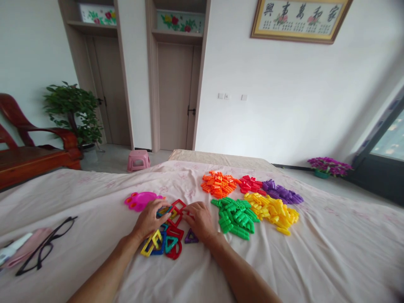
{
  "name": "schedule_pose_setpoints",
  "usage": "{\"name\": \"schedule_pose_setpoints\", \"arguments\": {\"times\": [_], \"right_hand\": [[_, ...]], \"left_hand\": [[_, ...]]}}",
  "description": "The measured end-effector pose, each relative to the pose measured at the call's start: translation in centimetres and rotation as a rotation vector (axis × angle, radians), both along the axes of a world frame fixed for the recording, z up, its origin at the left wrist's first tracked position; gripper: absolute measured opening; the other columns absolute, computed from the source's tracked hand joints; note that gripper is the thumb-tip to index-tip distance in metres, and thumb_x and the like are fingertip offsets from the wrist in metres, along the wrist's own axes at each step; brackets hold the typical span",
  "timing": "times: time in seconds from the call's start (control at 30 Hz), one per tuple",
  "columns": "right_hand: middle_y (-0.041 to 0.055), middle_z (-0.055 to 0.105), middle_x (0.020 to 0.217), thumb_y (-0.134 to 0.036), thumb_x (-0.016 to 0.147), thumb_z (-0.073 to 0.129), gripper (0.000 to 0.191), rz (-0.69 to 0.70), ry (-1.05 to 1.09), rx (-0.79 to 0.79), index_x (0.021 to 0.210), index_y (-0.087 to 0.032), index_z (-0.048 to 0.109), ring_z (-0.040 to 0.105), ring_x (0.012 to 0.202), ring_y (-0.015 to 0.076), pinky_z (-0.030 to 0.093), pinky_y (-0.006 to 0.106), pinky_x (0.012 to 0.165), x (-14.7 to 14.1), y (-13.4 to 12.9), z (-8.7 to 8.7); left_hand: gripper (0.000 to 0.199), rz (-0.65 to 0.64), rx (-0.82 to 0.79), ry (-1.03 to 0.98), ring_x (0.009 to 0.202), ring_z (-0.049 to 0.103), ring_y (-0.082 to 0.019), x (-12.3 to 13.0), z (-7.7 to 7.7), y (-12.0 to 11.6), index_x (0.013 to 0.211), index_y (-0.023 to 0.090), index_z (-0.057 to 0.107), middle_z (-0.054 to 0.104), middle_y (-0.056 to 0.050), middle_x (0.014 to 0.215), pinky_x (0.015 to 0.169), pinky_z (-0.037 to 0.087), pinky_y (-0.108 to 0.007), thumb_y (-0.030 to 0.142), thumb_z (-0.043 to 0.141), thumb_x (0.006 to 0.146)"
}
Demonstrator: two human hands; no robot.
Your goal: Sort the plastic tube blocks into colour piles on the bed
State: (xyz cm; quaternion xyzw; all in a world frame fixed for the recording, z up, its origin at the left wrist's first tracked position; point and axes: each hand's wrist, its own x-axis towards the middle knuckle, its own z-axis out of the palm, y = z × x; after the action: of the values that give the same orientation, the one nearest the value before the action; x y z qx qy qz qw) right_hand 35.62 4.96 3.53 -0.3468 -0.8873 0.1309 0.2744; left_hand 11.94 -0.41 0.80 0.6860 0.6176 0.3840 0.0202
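Green pieces [236,215] share the cloth-covered surface [315,252] with yellow [271,210], orange [219,184], red [251,184] and purple pieces [280,191], piled by colour, presumably so the shades don't mix. Geometric frames [164,243] lie loosely heaped between and before the person's hands, handy for both. The left hand [150,218] arches over teal and blue frames, thumb bent in; the right hand [201,219] faces it, fingers curled by a red frame [178,202]. Whether either grip is closed, I can't tell.
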Motion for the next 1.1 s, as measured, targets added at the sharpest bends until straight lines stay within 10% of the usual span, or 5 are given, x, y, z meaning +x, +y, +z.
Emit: {"name": "schedule_pose_setpoints", "arguments": {"times": [0.87,1.1], "right_hand": [[0.0036,0.07,0.089,-0.025,0.09,0.062,0.009,-0.08,0.203,-0.012,0.09,-0.02,0.069,0.06,0.087,0.0178,0.042,0.026,0.079,-2.1,0.2,-0.6],[0.0029,0.071,0.088,-0.027,0.095,0.055,0.018,-0.017,0.366,-0.103,0.093,-0.02,0.07,0.062,0.08,0.0161,0.044,0.024,0.076,-2.0,0.8,-0.9]], "left_hand": [[0.028,-0.123,-0.059,-0.174,0.117,0.058,-0.025,1.4,1.2,0.2,0.098,0.024,0.078,0.071,-0.007,0.115,0.107,0.041,-0.042,0.045,0.061,0.087],[0.036,-0.112,-0.145,-0.457,0.085,0.068,-0.022,1.8,1.1,0.4,0.089,0.016,0.075,0.075,-0.006,0.088,0.079,0.051,-0.03,0.05,0.066,0.081]]}}
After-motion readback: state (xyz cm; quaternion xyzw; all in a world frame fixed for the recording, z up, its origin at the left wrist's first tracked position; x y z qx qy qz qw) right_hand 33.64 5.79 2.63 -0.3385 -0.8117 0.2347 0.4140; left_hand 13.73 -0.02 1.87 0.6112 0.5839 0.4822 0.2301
